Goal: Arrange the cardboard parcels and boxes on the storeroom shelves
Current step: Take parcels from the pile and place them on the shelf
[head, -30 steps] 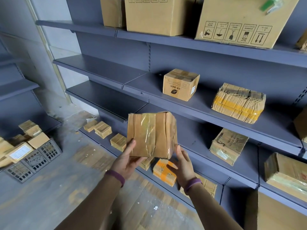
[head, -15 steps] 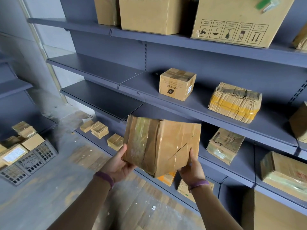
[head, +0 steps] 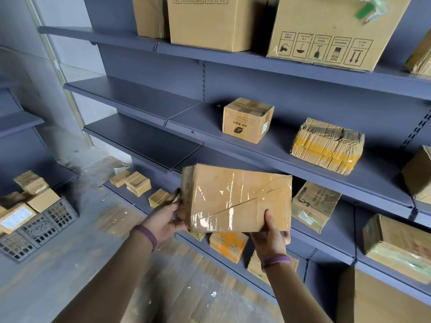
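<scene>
Both hands are gripping the taped cardboard parcel (head: 238, 199).
- Left hand (head: 166, 220): wrapped on the parcel's left end. It's motion-blurred, so finger detail is unclear.
- Right hand (head: 271, 238): under the bottom right corner, thumb up on the front face.

Change over the last second:
- The parcel has been turned. It was upright with the narrow taped end facing the camera. Now it lies long-side horizontal with the broad face and its diagonal tear toward the camera.
- The left hand went from cupping underneath to holding the end. The right hand slid from the side to the lower corner.
- The view has closed in on the shelving.

Parcel position: airborne, in front of the shelf edges and resting on nothing. It sits below the front edge of the middle shelf (head: 198, 123) that carries the leaf-logo box (head: 247, 121) and the yellow-taped bundle (head: 326, 145). It is just left of the printed parcel (head: 314, 205) on the shelf underneath. An orange-taped parcel (head: 228, 244) lies lower still.

My read:
- Reorientation is done, with the long side roughly parallel to the shelf edge, so it's lined up to slide in.
- The likely slot is the free stretch left of the printed parcel, or beside the leaf-logo box. I can't tell which.
- More parcels wait in the grey crate (head: 39, 229) on the floor, so there's plenty of the task left.
</scene>
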Demonstrator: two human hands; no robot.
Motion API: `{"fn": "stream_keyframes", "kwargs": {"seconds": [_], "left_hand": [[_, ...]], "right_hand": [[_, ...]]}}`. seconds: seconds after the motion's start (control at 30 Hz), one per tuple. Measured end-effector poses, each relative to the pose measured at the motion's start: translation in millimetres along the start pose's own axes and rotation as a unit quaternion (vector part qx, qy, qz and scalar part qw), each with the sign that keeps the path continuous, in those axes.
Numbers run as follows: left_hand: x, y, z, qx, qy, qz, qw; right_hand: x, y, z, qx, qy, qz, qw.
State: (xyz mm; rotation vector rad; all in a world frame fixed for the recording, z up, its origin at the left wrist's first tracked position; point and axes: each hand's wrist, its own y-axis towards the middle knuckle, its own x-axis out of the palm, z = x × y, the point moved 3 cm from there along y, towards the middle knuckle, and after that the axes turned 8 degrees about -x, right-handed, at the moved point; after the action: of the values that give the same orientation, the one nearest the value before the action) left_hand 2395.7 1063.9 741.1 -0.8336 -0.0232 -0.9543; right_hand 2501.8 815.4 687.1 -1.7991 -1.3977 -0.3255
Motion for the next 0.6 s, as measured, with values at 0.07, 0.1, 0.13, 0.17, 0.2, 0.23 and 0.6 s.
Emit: {"fn": "stream_keyframes", "kwargs": {"seconds": [0.07,0.1,0.13,0.17,0.2,0.23,0.6], "left_hand": [[4.9,-7.4,0.4,-0.007,0.053,0.021,0.998],[6.9,-10.1,0.7,-0.017,0.073,0.027,0.997],[6.5,-10.0,1.8,-0.034,0.085,0.033,0.995],[4.4,-8.6,3.4,-0.052,0.096,0.044,0.993],[2.1,-7.1,5.9,-0.065,0.106,0.055,0.991],[-1.0,-2.3,8.9,-0.076,0.111,0.063,0.989],[0.1,-1.0,24.2,-0.007,0.079,0.077,0.994]], "right_hand": [[4.5,-5.3,-0.8,-0.016,-0.01,-0.003,1.0],[5.9,-7.2,-0.6,-0.025,-0.018,0.0,1.0],[6.8,-8.4,-0.7,-0.032,-0.025,0.002,0.999],[7.5,-9.5,-0.9,-0.04,-0.035,0.0,0.999],[7.7,-10.5,-0.1,-0.046,-0.046,-0.004,0.998],[7.5,-11.1,2.0,-0.05,-0.056,-0.008,0.997],[-7.5,-8.0,-11.5,-0.063,-0.141,-0.035,0.987]]}}
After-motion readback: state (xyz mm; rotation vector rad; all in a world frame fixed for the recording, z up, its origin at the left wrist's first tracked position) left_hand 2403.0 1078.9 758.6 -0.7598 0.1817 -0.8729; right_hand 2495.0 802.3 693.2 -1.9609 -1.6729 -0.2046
